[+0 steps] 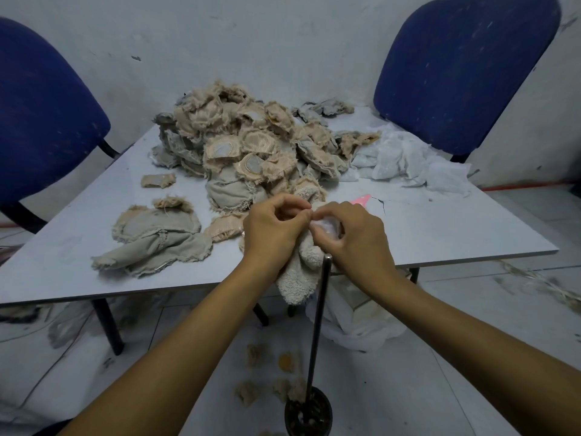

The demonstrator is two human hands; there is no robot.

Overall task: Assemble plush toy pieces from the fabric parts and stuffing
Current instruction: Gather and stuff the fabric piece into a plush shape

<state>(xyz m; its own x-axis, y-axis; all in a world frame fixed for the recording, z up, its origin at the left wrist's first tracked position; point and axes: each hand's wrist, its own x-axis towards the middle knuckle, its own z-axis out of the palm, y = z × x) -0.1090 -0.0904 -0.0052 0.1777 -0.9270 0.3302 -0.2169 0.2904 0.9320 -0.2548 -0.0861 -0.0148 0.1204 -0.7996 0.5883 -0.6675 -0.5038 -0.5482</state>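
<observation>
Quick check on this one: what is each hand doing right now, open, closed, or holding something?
Left hand: fingers curled, pinching the top of the fluffy grey-white plush fabric piece.
Right hand: fingers curled round the wad of white stuffing at the piece's opening.

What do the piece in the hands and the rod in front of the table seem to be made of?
The piece in the hands looks like soft, looped plush or terry fabric in pale grey-beige; its surface is nubby and it hangs limp. The rod appears to be dark metal with a faint sheen and a bright tip, though painted plastic cannot be ruled out.
</observation>
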